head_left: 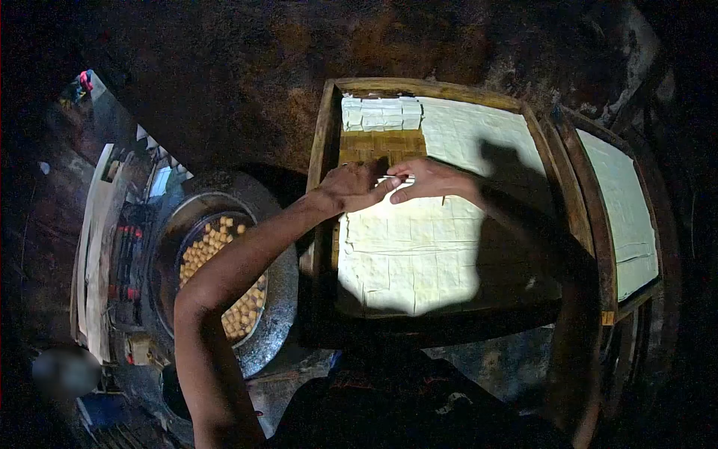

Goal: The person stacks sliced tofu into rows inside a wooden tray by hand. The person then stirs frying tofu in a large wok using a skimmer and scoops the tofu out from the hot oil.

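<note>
Nearest is the dark shirt (389,400) of the person, just before the near side of the wooden tray (322,138). In the near part of this tray lies the pale sheet (407,258), which is marked by cut lines into squares; a strong light falls on its left part, and its right part is in shadow.

To the left of the tray stands the wide pan (278,314), with many small golden cubes (241,318) inside. To the right, just beside the tray, is the second tray (585,191), and in it is also a pale sheet with cuts.

Above the middle of the tray, the left hand (351,187) and the right hand (434,180) come together, their fingers bent and narrow around a small white piece (402,179). I cannot tell which hand grips it.

Beyond the hands, the woven base (374,144) of the tray shows, and in its far left corner lie white pieces (381,114) in close rows.
</note>
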Demonstrator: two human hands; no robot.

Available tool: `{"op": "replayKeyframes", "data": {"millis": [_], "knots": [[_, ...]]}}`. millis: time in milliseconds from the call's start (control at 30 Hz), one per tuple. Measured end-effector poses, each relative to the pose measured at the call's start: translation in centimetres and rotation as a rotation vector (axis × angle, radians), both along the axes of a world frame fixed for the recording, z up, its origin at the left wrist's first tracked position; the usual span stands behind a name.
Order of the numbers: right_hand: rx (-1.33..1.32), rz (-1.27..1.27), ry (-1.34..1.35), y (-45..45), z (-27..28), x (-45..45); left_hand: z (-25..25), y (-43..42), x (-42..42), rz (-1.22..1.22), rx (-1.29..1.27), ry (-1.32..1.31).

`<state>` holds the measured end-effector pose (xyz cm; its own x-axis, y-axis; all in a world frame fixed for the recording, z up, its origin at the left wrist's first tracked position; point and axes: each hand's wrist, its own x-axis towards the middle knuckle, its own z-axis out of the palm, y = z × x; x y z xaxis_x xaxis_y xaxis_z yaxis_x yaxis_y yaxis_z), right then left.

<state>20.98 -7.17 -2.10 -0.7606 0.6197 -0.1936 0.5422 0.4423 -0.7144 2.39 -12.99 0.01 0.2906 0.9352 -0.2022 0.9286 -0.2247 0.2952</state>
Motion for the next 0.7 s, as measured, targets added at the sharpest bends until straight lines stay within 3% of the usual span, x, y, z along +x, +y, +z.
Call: {"op": "replayKeyframes", "data": {"millis": [167, 300, 367, 400, 633, 667, 700], "knots": [[0.038, 0.071, -0.052, -0.2, -0.1, 0.0, 1.6, -0.7, -0.2, -0.040, -0.145, 0.023], [0.558, 0.016, -0.021, -3.4, -0.8, 0.7, -0.4, -2.2, -0.2, -0.167, 0.089, 0.058], [0.890, 0.082, -0.008, -5.5, 0.2, 1.2, -3.4, -3.0, -0.3, -0.310, 0.655, 0.126], [0.981, 0.131, -0.017, -5.7, 0.0, 1.2, -3.7, -3.4, -0.3, -0.341, 0.725, 0.131], [0.701, -0.006, -0.068, -4.3, -0.2, 0.5, -2.5, -1.9, -0.4, -0.265, 0.477, 0.072], [0.416, -0.005, -0.079, -3.6, 1.0, 0.3, -3.2, -0.5, -0.8, -0.256, 0.417, -0.029], [0.303, 0.023, -0.032, -2.5, 1.3, 0.2, -1.8, 0.3, -0.9, -0.176, 0.128, -0.098]]}}
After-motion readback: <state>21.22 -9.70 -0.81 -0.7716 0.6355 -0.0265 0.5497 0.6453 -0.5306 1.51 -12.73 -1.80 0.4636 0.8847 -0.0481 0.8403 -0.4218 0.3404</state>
